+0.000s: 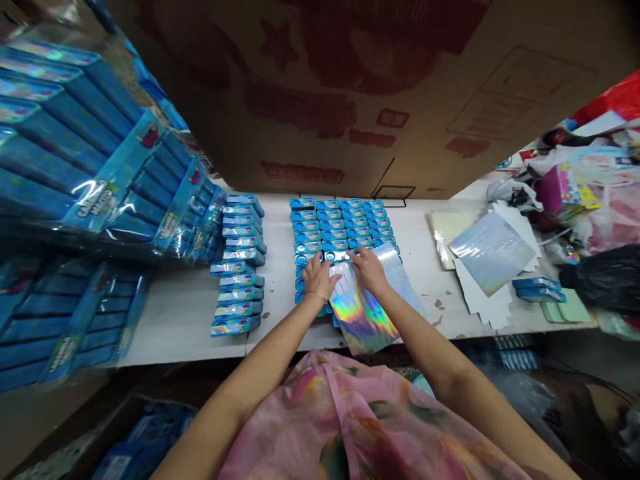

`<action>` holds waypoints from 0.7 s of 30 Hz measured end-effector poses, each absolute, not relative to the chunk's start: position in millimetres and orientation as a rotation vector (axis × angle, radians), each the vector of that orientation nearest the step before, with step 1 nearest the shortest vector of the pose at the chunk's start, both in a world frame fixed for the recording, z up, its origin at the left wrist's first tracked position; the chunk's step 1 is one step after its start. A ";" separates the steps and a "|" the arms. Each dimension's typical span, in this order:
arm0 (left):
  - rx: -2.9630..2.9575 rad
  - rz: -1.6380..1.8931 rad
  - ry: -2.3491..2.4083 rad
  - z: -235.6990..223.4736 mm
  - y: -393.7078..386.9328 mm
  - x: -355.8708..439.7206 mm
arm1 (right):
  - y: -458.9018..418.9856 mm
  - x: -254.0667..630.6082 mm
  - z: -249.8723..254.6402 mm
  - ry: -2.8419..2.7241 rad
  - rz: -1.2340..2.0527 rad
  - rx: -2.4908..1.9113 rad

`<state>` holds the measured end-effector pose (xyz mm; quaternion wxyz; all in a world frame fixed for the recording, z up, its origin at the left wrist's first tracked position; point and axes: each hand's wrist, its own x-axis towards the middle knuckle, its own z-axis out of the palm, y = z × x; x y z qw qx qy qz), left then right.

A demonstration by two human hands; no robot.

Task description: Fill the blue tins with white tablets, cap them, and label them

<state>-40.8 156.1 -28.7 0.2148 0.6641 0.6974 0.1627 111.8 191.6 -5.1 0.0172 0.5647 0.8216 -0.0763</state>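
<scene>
Rows of small blue boxes (333, 225) stand packed together on the white table, their labelled ends facing up. My left hand (319, 277) rests over the near boxes, thumb spread away from the fingers. A shiny rainbow-silver sheet (367, 307) lies across the boxes and table edge, under my right hand (369, 268). The fingers of that hand are bent together at the sheet's far edge; whatever is between them is too small to make out. Between my hands a silvery patch shows on one box end.
Left of the rows runs a column of blue boxes (239, 293), beside wrapped stacks of blue packs (100, 173). A large cardboard carton (320, 113) looms behind. At right lie another silvery sheet (493, 250), white sheets (483, 300), two blue boxes (537, 290) and plastic bags (615, 280).
</scene>
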 end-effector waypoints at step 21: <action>0.832 1.106 1.394 -22.5 141.3 -49.0 | 142.2 98.5 55.9 1.894 -2.242 2.480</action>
